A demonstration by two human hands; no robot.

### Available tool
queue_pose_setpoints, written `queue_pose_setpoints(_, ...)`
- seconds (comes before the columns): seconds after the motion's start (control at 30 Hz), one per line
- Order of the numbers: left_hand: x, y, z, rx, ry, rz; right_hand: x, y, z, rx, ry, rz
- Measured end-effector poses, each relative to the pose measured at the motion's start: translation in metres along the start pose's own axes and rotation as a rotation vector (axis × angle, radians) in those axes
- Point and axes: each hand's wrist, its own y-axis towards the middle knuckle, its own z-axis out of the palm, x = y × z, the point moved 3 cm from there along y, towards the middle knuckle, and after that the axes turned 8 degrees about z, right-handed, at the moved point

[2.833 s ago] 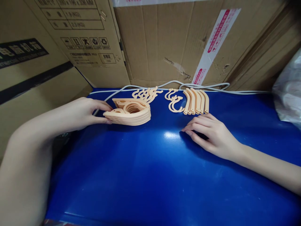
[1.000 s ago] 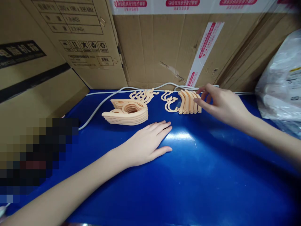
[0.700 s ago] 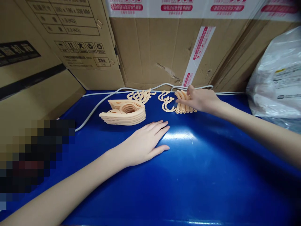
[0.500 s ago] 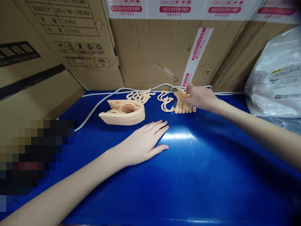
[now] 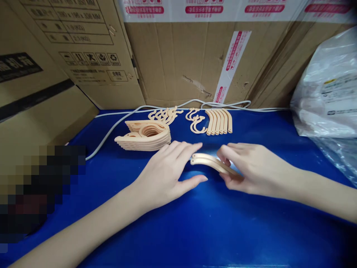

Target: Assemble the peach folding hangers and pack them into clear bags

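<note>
Hands stand to either side of one curved bar (image 5: 208, 160), facing each other across it. Right hand (image 5: 255, 167) has its fingers and thumb pinched on the bar near its right end, part of which is hidden in the grip. Left hand (image 5: 170, 175) is spread and holds nothing: its fingers lie close together, reaching forward and to the right, while the thumb stands well off from them.

What matters most is how the bar lies to the left hand. Its long axis runs across the view, from the right hand leftward and slightly away from the wearer, arching gently. The free end points at the left hand and sits in the mouth of the gap between forefinger and thumb, nearer the forefinger. Whether it touches that finger I cannot tell; the thumb is apart from it. That end shows two rounded lobes with a line between, so it may be one grooved bar or two laid together. Nor can I tell if it rests on the surface (image 5: 167, 230) or is held above it.

Beyond the bar lies a row of similar pieces (image 5: 220, 122), set side by side, their long axes pointing away from the wearer. Left of them are some hooks (image 5: 193, 128), and further left, just beyond the left hand's fingers, a stack (image 5: 145, 144) of flat parts.
</note>
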Motion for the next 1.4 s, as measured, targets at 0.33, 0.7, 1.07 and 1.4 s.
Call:
queue_pose_setpoints(0.33,0.002,-0.002,0.014,0.192,-0.068,-0.041,-0.011,0.006,0.009,-0.020,0.061,-0.214)
queue_pose_setpoints(0.7,0.006,-0.002,0.014,0.253,-0.177,-0.051,-0.032,0.191,0.035,-0.016,0.079,-0.285)
queue_pose_setpoints(1.07,0.010,-0.004,0.015,0.286,-0.222,-0.049,-0.032,0.215,0.082,0.100,0.164,-0.407)
queue_pose_setpoints(1.4,0.010,-0.004,0.015,0.277,-0.219,-0.032,-0.069,0.169,0.057,0.060,0.206,-0.347)
